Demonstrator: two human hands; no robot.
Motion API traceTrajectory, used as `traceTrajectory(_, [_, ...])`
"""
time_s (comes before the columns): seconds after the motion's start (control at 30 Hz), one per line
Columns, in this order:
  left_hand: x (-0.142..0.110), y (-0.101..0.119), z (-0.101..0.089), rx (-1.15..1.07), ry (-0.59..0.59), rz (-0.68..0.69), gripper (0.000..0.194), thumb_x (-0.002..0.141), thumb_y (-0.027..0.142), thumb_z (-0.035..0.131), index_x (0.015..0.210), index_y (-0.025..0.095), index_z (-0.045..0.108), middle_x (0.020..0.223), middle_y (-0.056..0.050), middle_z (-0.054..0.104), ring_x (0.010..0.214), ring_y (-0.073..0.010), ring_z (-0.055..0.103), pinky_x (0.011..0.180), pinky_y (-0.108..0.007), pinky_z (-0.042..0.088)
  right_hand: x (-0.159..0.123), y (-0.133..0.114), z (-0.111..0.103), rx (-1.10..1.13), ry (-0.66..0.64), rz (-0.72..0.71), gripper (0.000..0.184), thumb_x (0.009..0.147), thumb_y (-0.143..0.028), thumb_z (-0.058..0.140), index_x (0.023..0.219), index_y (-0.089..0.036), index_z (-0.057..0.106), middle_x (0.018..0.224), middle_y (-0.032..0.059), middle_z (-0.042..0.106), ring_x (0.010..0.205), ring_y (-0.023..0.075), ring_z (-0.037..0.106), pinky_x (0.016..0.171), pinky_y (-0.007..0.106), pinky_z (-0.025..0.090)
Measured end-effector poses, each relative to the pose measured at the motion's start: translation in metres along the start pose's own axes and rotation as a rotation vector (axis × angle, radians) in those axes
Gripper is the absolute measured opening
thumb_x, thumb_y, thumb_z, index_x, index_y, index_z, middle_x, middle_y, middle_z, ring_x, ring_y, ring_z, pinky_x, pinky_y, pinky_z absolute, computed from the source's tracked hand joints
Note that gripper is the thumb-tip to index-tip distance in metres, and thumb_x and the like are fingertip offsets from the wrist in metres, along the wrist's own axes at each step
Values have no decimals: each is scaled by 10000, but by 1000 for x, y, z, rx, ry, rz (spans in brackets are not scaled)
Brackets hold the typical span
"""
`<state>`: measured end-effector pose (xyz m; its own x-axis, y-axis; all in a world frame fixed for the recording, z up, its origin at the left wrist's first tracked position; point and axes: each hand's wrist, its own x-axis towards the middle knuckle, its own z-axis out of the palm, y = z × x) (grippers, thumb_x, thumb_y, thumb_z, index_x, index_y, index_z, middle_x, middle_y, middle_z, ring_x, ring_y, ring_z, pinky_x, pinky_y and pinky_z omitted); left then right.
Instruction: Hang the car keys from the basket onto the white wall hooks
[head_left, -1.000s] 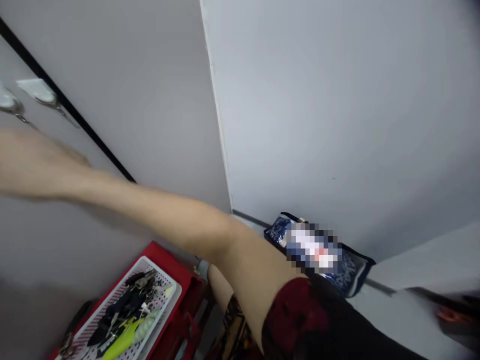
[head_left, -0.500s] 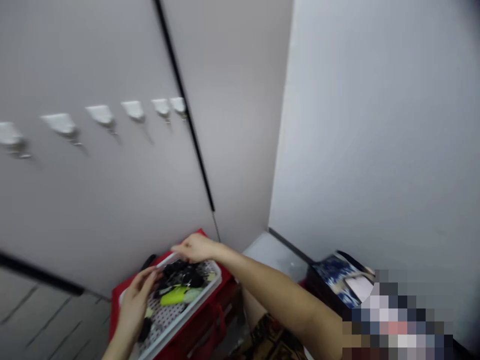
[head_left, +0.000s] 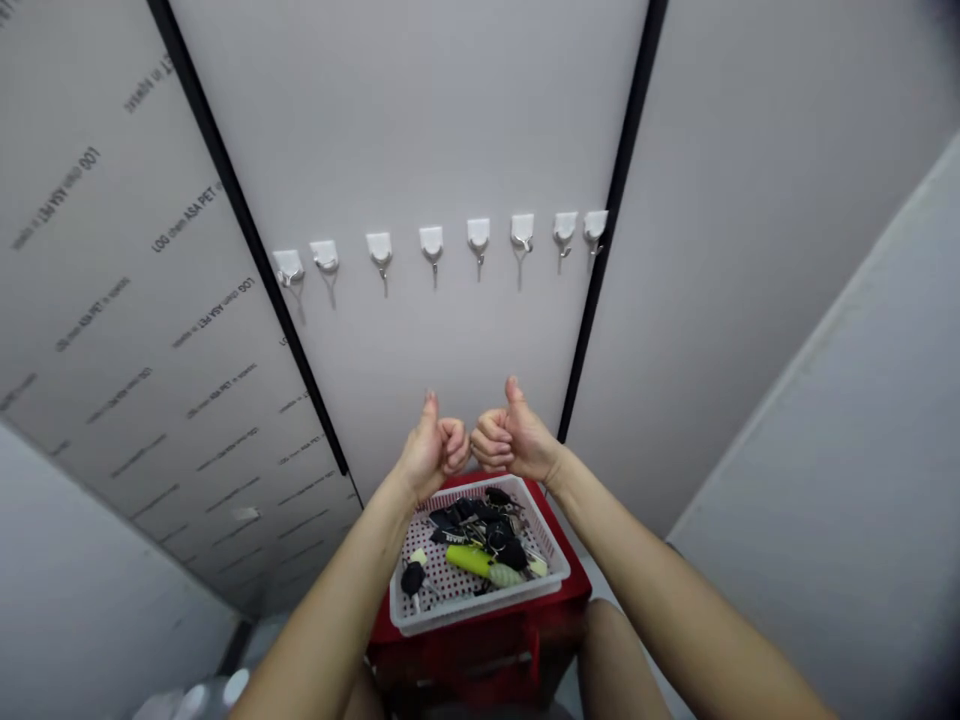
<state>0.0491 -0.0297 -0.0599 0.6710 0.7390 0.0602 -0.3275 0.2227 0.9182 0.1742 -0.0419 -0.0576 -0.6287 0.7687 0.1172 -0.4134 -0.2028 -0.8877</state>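
My left hand (head_left: 435, 447) and my right hand (head_left: 517, 437) are raised side by side above the far edge of a white basket (head_left: 480, 612). Both make fists with the thumbs pointing up, and nothing shows in either. Their knuckles are close together; whether they touch I cannot tell. Inside the basket lie several keys with black heads, among them a black key (head_left: 412, 577) at the left. A yellow-green item (head_left: 469, 560) and a pale green one (head_left: 505, 576) lie among dark straps (head_left: 465, 512).
The basket stands on a red box or bag (head_left: 574, 590) between my knees. Several white adhesive hooks (head_left: 431, 240) line the grey panel ahead. A dark strip (head_left: 615, 200) runs down the panel's right side. White-capped bottles (head_left: 196, 697) stand at the lower left.
Both hands have come up from the basket's contents and closed into thumbs-up fists. The view has swung left, bringing the basket and the row of hooks to the middle.
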Motion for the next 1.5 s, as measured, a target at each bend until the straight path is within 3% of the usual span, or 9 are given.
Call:
traceTrajectory(0.33, [-11, 3, -12, 73, -11, -27, 575, 622, 623, 118, 351, 146, 287, 255, 40, 282, 240, -18, 216, 305, -166, 124, 7, 6, 7, -44, 46, 80, 591, 592, -658, 12, 355, -152, 201, 302, -55, 212, 284, 29, 202, 317, 167, 152])
traceTrajectory(0.57, [-15, -3, -18, 54, 11, -27, 568, 640, 605, 129, 349, 145, 293, 258, 39, 286, 240, -19, 221, 304, -167, 111, 11, 14, 5, -24, -12, 79, 584, 620, -641, 45, 350, -150, 211, 304, -57, 213, 279, 27, 203, 316, 168, 150])
traceTrajectory(1.07, [-12, -6, -22, 174, 78, -67, 544, 637, 606, 108, 383, 157, 280, 280, 48, 276, 257, -28, 222, 312, -164, 153, 12, 19, 1, -42, 21, 99, 572, 613, -645, 57, 362, -155, 209, 307, -64, 215, 273, 24, 193, 298, 160, 149])
traceTrajectory(1.17, [-11, -19, -39, 426, 289, -68, 525, 645, 586, 133, 451, 153, 356, 361, 27, 386, 323, -54, 340, 374, -182, 267, 15, 30, -3, -140, 130, 124, 554, 630, -630, 132, 373, -150, 237, 310, -67, 240, 271, 19, 206, 300, 158, 165])
traceTrajectory(1.3, [-18, -53, -71, 1168, 680, -93, 327, 599, 458, 427, 666, 143, 487, 662, -58, 559, 620, -148, 499, 564, -253, 344, 17, 59, -12, -485, 440, 192, 477, 634, -567, 306, 433, -138, 366, 348, -53, 352, 299, 28, 323, 310, 155, 222])
traceTrajectory(1.4, [-26, -78, -83, 1500, 694, -137, 273, 600, 329, 477, 810, 157, 507, 823, -97, 568, 787, -202, 494, 660, -299, 330, 16, 79, -18, -611, 531, 272, 460, 638, -551, 316, 499, -130, 436, 407, -36, 409, 333, 35, 375, 315, 152, 249])
traceTrajectory(1.5, [-31, -92, -88, 1510, 642, -124, 224, 640, 248, 434, 834, 173, 518, 822, -79, 583, 791, -189, 506, 690, -299, 331, 16, 89, -21, -630, 520, 318, 451, 649, -539, 304, 532, -130, 454, 438, -29, 423, 349, 36, 381, 320, 151, 251])
